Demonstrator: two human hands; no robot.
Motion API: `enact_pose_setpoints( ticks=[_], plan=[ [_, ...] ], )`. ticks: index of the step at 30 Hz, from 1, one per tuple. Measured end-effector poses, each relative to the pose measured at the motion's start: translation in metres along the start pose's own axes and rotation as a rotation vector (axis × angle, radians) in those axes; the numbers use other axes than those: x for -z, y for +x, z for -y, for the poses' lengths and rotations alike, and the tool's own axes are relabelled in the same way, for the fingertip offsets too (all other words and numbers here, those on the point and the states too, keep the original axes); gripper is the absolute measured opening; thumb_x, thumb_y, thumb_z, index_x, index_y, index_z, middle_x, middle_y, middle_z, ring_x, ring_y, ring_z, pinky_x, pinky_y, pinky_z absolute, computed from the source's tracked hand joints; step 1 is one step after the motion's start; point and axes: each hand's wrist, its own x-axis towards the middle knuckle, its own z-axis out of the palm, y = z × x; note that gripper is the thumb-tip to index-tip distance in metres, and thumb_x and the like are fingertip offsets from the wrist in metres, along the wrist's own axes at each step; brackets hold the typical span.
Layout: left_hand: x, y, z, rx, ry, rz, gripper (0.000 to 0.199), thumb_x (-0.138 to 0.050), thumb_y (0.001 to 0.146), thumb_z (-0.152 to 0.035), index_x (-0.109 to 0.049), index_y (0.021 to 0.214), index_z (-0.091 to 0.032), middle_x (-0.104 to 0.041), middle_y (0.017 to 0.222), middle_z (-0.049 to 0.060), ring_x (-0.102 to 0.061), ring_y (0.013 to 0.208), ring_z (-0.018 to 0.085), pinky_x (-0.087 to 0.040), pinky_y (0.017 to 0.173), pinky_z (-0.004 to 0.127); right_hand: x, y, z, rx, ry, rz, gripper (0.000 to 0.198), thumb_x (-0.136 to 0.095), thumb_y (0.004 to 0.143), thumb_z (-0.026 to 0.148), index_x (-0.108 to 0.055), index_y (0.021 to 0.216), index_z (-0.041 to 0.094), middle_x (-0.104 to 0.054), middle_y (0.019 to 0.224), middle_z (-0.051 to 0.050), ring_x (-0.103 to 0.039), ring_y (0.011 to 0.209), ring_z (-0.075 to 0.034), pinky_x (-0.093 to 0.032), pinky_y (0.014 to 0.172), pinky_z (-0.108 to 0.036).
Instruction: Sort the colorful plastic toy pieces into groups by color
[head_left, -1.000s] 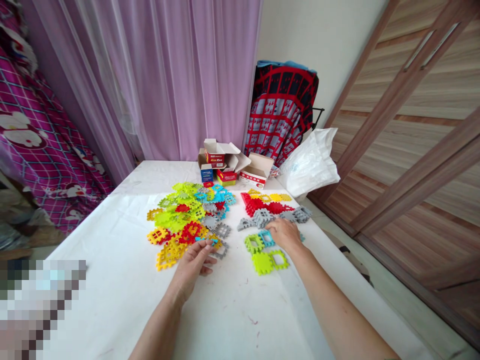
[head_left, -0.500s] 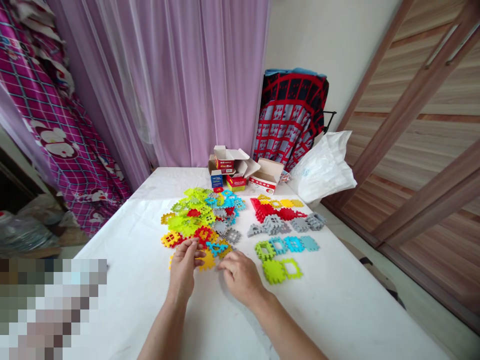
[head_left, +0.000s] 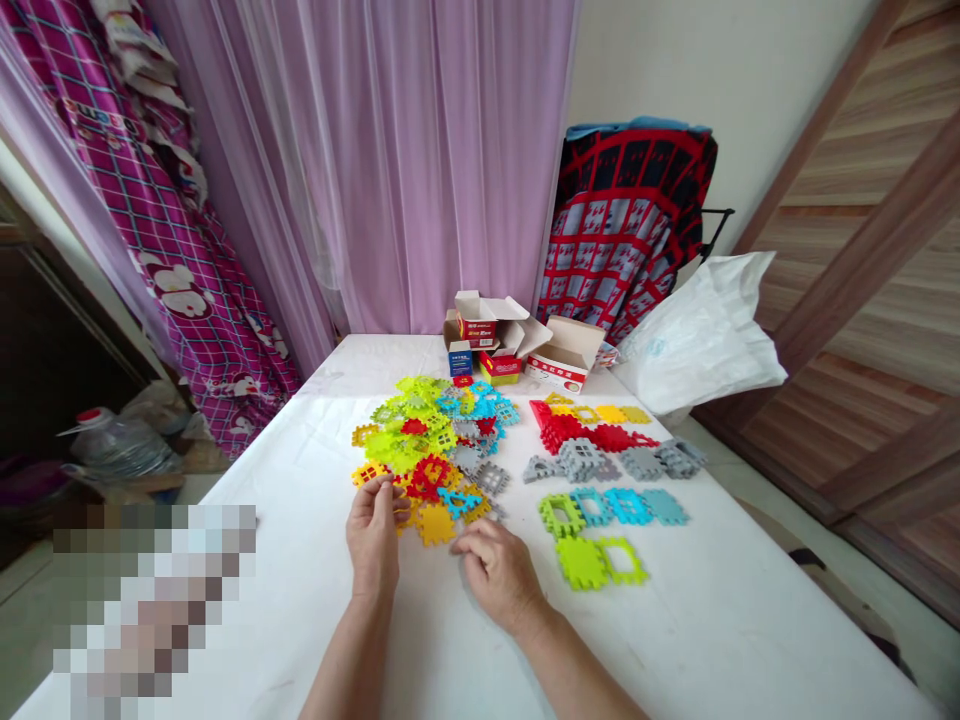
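My left hand (head_left: 373, 530) is closed at the near left of a pile of toothed plastic tiles, thumb and index fingertip together. What it pinches, if anything, I cannot make out. Close beside it lie a plain yellow tile (head_left: 436, 524), a red tile (head_left: 430, 478) and a blue triangular frame (head_left: 459, 502). My right hand (head_left: 501, 572) rests low over the tablecloth, just right of the yellow tile, its fingers curled with nothing showing in them. Lime-green tiles (head_left: 409, 440) make up much of the pile, mixed with blue, grey and red ones.
Rows of tiles by colour lie on the right: yellow (head_left: 611, 413), red (head_left: 570, 434), grey (head_left: 582, 458), blue (head_left: 628, 506) and lime green (head_left: 581, 563). Opened cardboard boxes (head_left: 555, 372) stand at the back of the white table (head_left: 285, 570), with a white plastic bag (head_left: 697, 335) at its right edge.
The view has turned slightly left, so everything appears further right. My hands keep nearly the same pose, and the plain yellow tile between them shows more fully.
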Motion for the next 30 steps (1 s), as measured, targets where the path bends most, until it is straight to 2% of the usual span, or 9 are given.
enact_pose_setpoints(
  ticks=[4, 10, 12, 16, 22, 25, 27, 30],
  plan=[
    [0.003, 0.002, 0.007, -0.113, 0.096, -0.013, 0.029, -0.065, 0.07, -0.042, -0.063, 0.086, -0.018, -0.062, 0.066, -0.002, -0.059, 0.056, 0.012, -0.048, 0.053, 0.023, 0.0, 0.001, -0.003, -0.048, 0.122, -0.01, 0.036, -0.045, 0.07, 0.002, -0.073, 0.078, 0.024, -0.068, 0.08, -0.001, -0.065, 0.077, -0.014, -0.047, 0.073, -0.023],
    [0.014, 0.011, 0.013, -0.352, 0.382, -0.1, 0.025, -0.056, 0.078, -0.042, -0.064, 0.089, -0.02, -0.07, 0.08, 0.002, -0.067, 0.081, 0.019, -0.051, 0.079, 0.032, 0.001, 0.001, -0.003, -0.041, 0.21, -0.037, 0.037, -0.043, 0.069, 0.001, -0.073, 0.077, 0.022, -0.067, 0.078, -0.002, -0.065, 0.076, -0.014, -0.048, 0.071, -0.022],
    [0.017, 0.014, 0.011, -0.371, 0.439, -0.137, 0.025, -0.054, 0.08, -0.041, -0.065, 0.092, -0.022, -0.072, 0.09, 0.003, -0.066, 0.092, 0.021, -0.048, 0.088, 0.035, 0.002, 0.001, -0.003, -0.029, 0.228, -0.051, 0.036, -0.042, 0.069, 0.001, -0.072, 0.077, 0.021, -0.067, 0.077, -0.002, -0.065, 0.075, -0.014, -0.048, 0.07, -0.022],
    [0.022, 0.018, 0.008, -0.311, 0.522, -0.167, 0.027, -0.051, 0.083, -0.037, -0.064, 0.102, -0.024, -0.07, 0.112, 0.004, -0.062, 0.109, 0.023, -0.046, 0.097, 0.037, 0.003, 0.0, -0.003, -0.016, 0.271, -0.122, 0.032, -0.042, 0.072, 0.003, -0.069, 0.075, 0.021, -0.066, 0.076, -0.002, -0.065, 0.073, -0.013, -0.049, 0.068, -0.021],
    [0.034, 0.018, 0.023, -0.277, 0.547, -0.089, 0.035, -0.049, 0.085, -0.041, -0.06, 0.113, -0.023, -0.064, 0.125, 0.006, -0.057, 0.119, 0.025, -0.042, 0.103, 0.04, 0.006, 0.003, -0.002, -0.009, 0.338, -0.215, 0.029, -0.043, 0.076, 0.003, -0.066, 0.073, 0.021, -0.064, 0.072, 0.0, -0.064, 0.069, -0.011, -0.049, 0.064, -0.017],
    [0.036, 0.028, 0.021, -0.314, 0.604, -0.081, 0.036, -0.048, 0.086, -0.044, -0.06, 0.113, -0.023, -0.063, 0.127, 0.007, -0.055, 0.121, 0.025, -0.041, 0.104, 0.041, 0.006, 0.004, -0.003, 0.016, 0.366, -0.253, 0.028, -0.043, 0.078, 0.003, -0.065, 0.074, 0.021, -0.064, 0.072, 0.0, -0.064, 0.068, -0.011, -0.05, 0.064, -0.016],
    [0.028, 0.047, 0.011, -0.373, 0.697, -0.032, 0.037, -0.047, 0.086, -0.044, -0.06, 0.113, -0.022, -0.063, 0.127, 0.008, -0.054, 0.123, 0.025, -0.04, 0.106, 0.04, 0.006, 0.004, -0.006, 0.039, 0.377, -0.283, 0.028, -0.043, 0.08, 0.004, -0.064, 0.075, 0.021, -0.063, 0.073, 0.0, -0.064, 0.068, -0.011, -0.051, 0.064, -0.016],
    [-0.003, 0.097, -0.01, -0.435, 0.937, 0.203, 0.043, -0.043, 0.088, -0.045, -0.057, 0.121, -0.021, -0.061, 0.13, 0.008, -0.051, 0.125, 0.023, -0.037, 0.108, 0.038, 0.005, 0.002, -0.014, 0.068, 0.367, -0.282, 0.027, -0.045, 0.079, 0.002, -0.064, 0.079, 0.021, -0.064, 0.075, -0.001, -0.065, 0.069, -0.011, -0.051, 0.064, -0.015]
  ],
)
